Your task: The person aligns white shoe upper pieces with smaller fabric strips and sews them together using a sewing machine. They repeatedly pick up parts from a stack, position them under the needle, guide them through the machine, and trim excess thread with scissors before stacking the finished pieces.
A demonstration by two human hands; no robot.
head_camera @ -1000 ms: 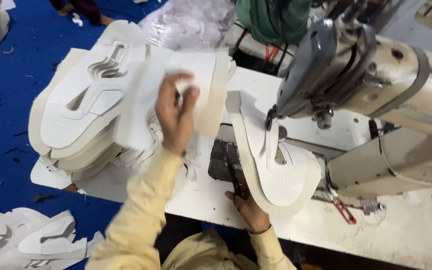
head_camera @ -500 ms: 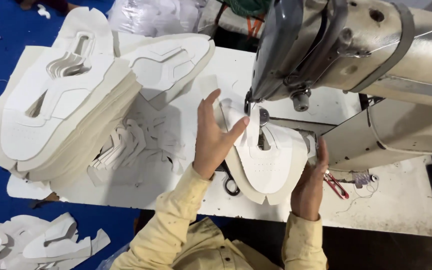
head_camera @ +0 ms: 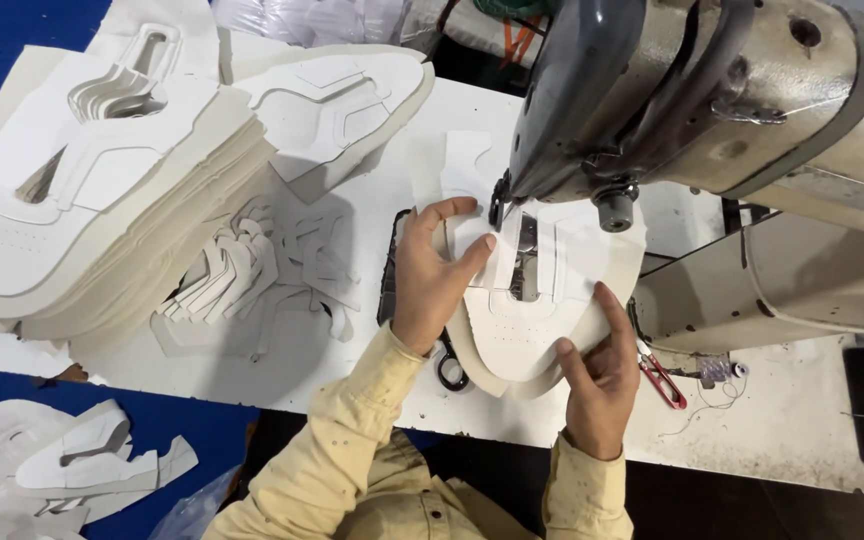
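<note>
Head cam view, looking straight down on a sewing station. Closest in, the right hand (head_camera: 600,380) sits at the near edge of the white shoe upper (head_camera: 537,320), thumb and fingers spread a bit and pinching that rim, probably so the piece stays flat and can be steered. A little further up, the left hand (head_camera: 434,275) lies on the left side of the same piece, fingers apart and pressed down flat, fingertips close to the needle area, which looks like it's there to keep the layers lined up under the foot.

The upper itself lies on the white table (head_camera: 812,440), tucked under the head of the sewing machine (head_camera: 692,90). It's off-white, curved, layered with a cutout in the middle and small perforations near the toe end.

Black scissors (head_camera: 449,365) peek out just beside the left wrist, red thread snips (head_camera: 664,378) lie right of the right hand. Further left, loose cut strips (head_camera: 252,270), then a tall stack of uppers (head_camera: 92,200).
</note>
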